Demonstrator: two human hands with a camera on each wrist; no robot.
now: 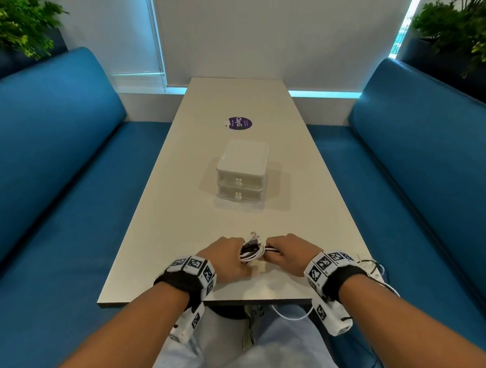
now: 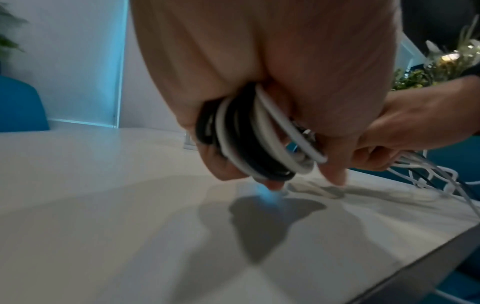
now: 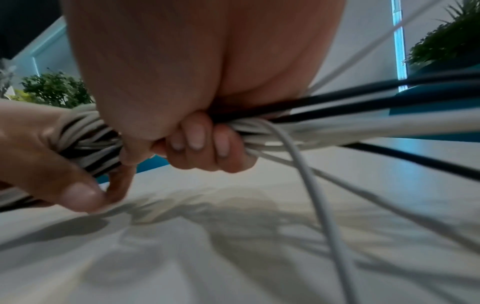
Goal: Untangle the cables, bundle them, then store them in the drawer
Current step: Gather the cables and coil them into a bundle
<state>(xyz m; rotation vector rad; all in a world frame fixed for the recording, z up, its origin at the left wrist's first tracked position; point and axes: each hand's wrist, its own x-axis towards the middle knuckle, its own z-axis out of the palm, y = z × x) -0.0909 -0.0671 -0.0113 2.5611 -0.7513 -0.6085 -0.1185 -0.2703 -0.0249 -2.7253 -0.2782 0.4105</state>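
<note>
Both grips, the left hand (image 1: 228, 257) and the right hand (image 1: 291, 253), are clenching the half-coiled cables (image 1: 253, 250) near the closed drawer unit (image 1: 242, 173) on the desk (image 1: 179, 220), so bundling is continuing; the next move probably needs winding the loose tails.

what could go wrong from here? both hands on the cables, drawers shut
1. Loose cable tails trail off the table edge past the right hand; they may snag while coiling.
2. Both drawers of the drawer unit look shut and both hands grip the cables, so the coil in the left hand could spring loose if one lets go.
</note>
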